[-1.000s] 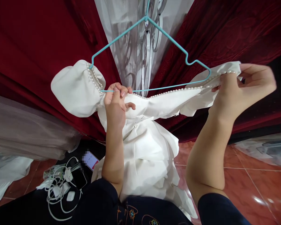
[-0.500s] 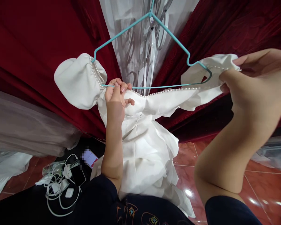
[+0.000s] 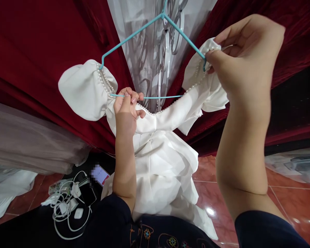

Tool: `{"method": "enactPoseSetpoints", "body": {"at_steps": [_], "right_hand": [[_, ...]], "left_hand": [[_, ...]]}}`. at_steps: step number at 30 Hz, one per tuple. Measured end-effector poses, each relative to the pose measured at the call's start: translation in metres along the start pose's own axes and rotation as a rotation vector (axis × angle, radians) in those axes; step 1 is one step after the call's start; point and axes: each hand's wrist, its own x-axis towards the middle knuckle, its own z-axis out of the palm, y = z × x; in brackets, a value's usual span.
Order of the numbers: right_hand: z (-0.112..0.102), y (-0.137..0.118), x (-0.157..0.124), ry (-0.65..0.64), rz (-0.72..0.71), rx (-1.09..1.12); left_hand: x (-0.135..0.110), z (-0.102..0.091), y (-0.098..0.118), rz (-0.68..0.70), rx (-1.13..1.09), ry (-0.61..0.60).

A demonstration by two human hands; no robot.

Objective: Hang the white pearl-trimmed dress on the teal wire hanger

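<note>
A white dress (image 3: pixel 167 155) with pearl-beaded edging hangs on a light blue wire hanger (image 3: pixel 131 38). Its left puffed sleeve (image 3: pixel 80 89) sits over the hanger's left end. My left hand (image 3: pixel 126 106) is closed around the hanger's bottom bar, beside the beaded neckline; its last fingers curl loosely. Higher up, my right hand (image 3: pixel 235 58) pinches the beaded edge of the right puffed sleeve (image 3: pixel 196 70) against the hanger's right shoulder. That sleeve covers the hanger's right end. The skirt falls down in front of my body.
Dark red curtains (image 3: pixel 41 41) hang on both sides, with white sheer fabric and a white scrolled metal stand (image 3: pixel 166 58) between them. At lower left, a phone (image 3: pixel 88 194), a lit screen (image 3: pixel 100 175) and tangled white cables (image 3: pixel 58 210) lie on a black surface. Red tiles (image 3: pixel 212 193) cover the floor.
My right hand has moved left and up, bringing the right sleeve over the hanger's right end, which was exposed before. My left hand keeps its hold on the bar.
</note>
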Motion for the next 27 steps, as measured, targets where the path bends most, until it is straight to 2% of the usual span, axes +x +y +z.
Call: {"method": "enactPoseSetpoints", "body": {"at_steps": [2,3,5,7,8,11,12,13,17,22,23,25,27], "right_hand": [[-0.007,-0.008,-0.013,-0.107,0.033,0.247],[-0.010,-0.013,-0.020,-0.113,0.008,0.360],[-0.014,-0.020,-0.036,-0.039,-0.098,0.465],[-0.011,-0.021,-0.053,-0.011,-0.157,0.390],[-0.007,-0.020,-0.063,-0.058,-0.145,0.308],[0.013,-0.008,-0.092,-0.340,-0.045,0.086],[0.020,-0.002,-0.101,-0.372,-0.035,0.054],[0.026,0.004,-0.108,-0.347,-0.047,0.036],[0.041,0.020,-0.121,-0.068,-0.120,0.022],[0.048,0.024,-0.117,-0.045,-0.099,0.031],[0.050,0.024,-0.117,-0.042,-0.101,0.030],[0.055,0.025,-0.118,-0.047,-0.083,0.000],[0.058,0.027,-0.120,-0.067,-0.061,-0.054]], "left_hand": [[0.000,0.000,0.001,-0.010,-0.021,-0.002],[0.000,0.002,0.002,-0.019,-0.031,0.004],[-0.003,0.006,0.003,-0.041,-0.047,0.025],[-0.006,0.012,0.004,-0.054,-0.061,0.047],[-0.008,0.015,0.004,-0.060,-0.065,0.056],[-0.011,0.020,0.002,-0.065,-0.057,0.078],[-0.012,0.020,0.001,-0.069,-0.047,0.081],[-0.013,0.021,-0.001,-0.075,-0.039,0.078],[-0.021,0.020,-0.011,-0.092,-0.009,0.015],[-0.043,0.012,-0.010,-0.089,0.208,-0.005],[-0.046,0.008,-0.006,-0.045,0.268,0.004],[-0.048,0.001,0.003,0.129,0.394,0.029],[-0.043,-0.006,0.010,0.316,0.591,-0.019]]}}
